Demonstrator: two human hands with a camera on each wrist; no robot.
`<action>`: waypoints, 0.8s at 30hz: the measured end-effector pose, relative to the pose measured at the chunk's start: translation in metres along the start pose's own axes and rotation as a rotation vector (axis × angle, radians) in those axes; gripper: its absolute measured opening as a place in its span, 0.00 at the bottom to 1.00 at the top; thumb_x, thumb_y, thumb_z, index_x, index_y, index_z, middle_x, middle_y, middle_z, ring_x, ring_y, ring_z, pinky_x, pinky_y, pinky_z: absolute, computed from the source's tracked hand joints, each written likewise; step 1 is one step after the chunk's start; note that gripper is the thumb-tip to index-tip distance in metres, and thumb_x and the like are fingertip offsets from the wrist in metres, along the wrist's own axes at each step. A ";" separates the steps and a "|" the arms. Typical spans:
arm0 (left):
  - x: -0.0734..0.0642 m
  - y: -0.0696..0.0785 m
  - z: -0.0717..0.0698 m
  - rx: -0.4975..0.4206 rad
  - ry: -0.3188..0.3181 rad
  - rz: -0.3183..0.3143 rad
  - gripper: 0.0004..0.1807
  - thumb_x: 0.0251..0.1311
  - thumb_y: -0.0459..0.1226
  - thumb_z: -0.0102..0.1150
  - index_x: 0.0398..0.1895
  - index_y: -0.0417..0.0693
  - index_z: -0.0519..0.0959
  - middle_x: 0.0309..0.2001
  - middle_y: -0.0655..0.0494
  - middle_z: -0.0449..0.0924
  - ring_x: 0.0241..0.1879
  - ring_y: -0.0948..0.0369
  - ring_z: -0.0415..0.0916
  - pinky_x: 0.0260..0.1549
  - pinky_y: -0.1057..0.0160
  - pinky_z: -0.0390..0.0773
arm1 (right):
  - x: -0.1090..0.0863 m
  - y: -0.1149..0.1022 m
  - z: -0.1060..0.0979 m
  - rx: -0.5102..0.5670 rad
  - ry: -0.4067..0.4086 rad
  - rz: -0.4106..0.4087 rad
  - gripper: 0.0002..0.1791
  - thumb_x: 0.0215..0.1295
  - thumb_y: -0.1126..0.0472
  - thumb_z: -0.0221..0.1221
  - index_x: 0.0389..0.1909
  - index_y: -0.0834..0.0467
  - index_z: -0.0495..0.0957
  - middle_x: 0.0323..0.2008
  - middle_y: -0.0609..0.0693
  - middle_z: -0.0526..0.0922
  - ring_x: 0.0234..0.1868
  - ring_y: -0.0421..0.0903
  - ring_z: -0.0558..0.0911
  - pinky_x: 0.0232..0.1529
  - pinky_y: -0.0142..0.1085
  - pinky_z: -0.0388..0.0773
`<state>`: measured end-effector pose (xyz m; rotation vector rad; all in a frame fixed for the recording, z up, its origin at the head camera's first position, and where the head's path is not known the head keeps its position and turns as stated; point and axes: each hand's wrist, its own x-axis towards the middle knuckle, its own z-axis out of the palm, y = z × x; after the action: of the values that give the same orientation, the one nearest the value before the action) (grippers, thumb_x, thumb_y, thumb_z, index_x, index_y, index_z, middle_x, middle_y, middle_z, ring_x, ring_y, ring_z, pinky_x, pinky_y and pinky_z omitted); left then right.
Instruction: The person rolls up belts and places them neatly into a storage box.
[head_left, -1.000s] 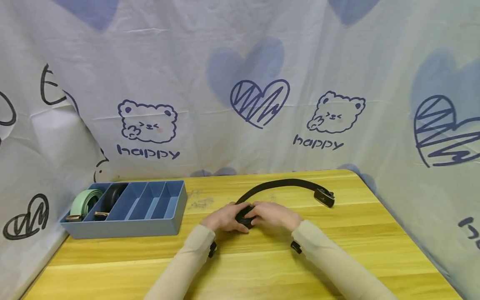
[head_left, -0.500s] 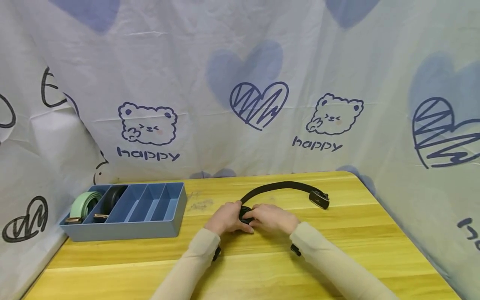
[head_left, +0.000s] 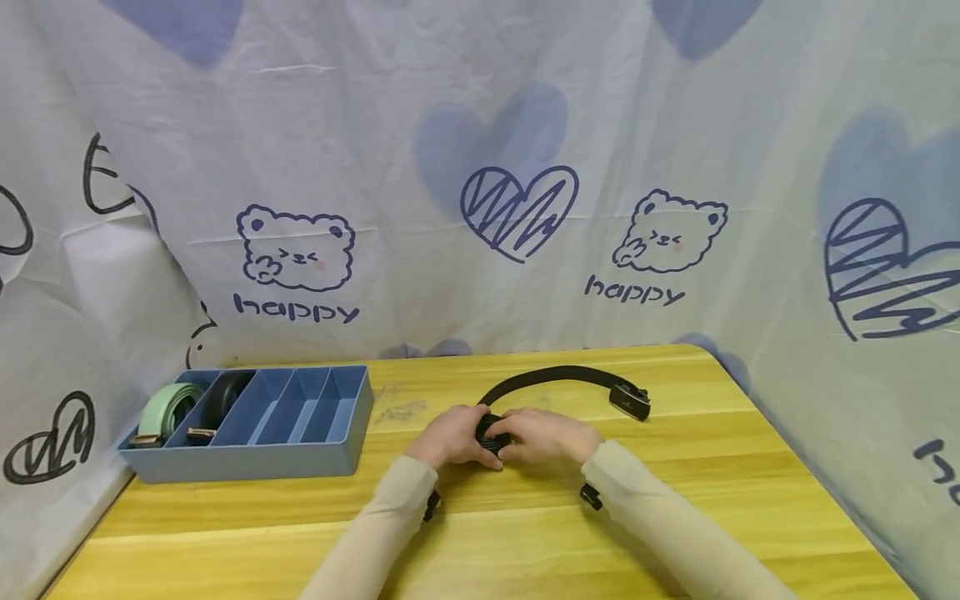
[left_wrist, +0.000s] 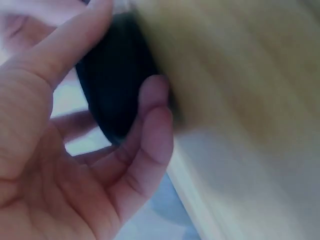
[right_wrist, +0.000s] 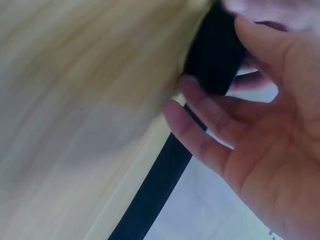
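Note:
A black belt is partly wound into a coil [head_left: 491, 428] at mid-table. Its loose strap [head_left: 558, 372] arcs away to the back right and ends in a dark buckle [head_left: 630, 402]. My left hand [head_left: 450, 437] grips the coil from the left, thumb and curled fingers round it. From the other side my right hand [head_left: 546, 434] holds the same coil, fingertips at its edge. In the left wrist view the belt's broad dark side [left_wrist: 117, 75] shows between thumb and fingers. The strap [right_wrist: 155, 185] runs out past the right fingers in the right wrist view.
At the left stands a blue divided tray [head_left: 247, 465]. A rolled green belt [head_left: 163, 410] and a rolled black belt [head_left: 225, 396] occupy its two leftmost compartments. A printed white cloth [head_left: 420, 275] hangs behind the wooden table [head_left: 525, 533].
The buckle end has slid left and slightly nearer my hands, and the loose strap's arc is shorter. Both hands stay on the coil, with small shifts of the fingers.

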<state>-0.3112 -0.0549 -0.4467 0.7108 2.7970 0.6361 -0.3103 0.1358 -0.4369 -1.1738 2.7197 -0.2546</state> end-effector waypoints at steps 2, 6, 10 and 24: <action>0.000 0.003 0.001 0.019 0.027 -0.008 0.41 0.45 0.53 0.80 0.60 0.43 0.75 0.51 0.44 0.83 0.48 0.49 0.82 0.50 0.50 0.81 | 0.002 -0.001 -0.001 0.023 0.017 -0.025 0.17 0.73 0.53 0.59 0.59 0.50 0.81 0.58 0.48 0.83 0.59 0.48 0.81 0.63 0.44 0.76; 0.001 0.002 0.000 0.031 0.026 0.014 0.40 0.46 0.53 0.79 0.60 0.43 0.75 0.49 0.45 0.83 0.46 0.51 0.81 0.49 0.51 0.80 | 0.004 0.000 -0.002 0.033 0.042 -0.057 0.14 0.73 0.56 0.59 0.56 0.50 0.84 0.55 0.47 0.86 0.57 0.47 0.82 0.62 0.42 0.77; 0.002 -0.007 -0.001 -0.004 -0.038 0.072 0.43 0.51 0.50 0.77 0.68 0.45 0.71 0.55 0.44 0.79 0.53 0.50 0.78 0.57 0.50 0.77 | 0.005 0.004 -0.005 0.040 0.015 -0.084 0.15 0.71 0.60 0.61 0.57 0.52 0.84 0.56 0.51 0.85 0.57 0.48 0.83 0.59 0.40 0.79; 0.002 -0.002 0.002 -0.031 -0.016 0.024 0.44 0.50 0.51 0.78 0.66 0.41 0.70 0.53 0.41 0.81 0.49 0.50 0.81 0.52 0.51 0.80 | 0.009 -0.001 -0.003 0.022 0.047 -0.054 0.12 0.68 0.57 0.63 0.50 0.53 0.87 0.55 0.54 0.82 0.53 0.49 0.83 0.54 0.39 0.81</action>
<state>-0.3133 -0.0549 -0.4496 0.7412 2.7620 0.6740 -0.3165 0.1293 -0.4345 -1.2517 2.7204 -0.3228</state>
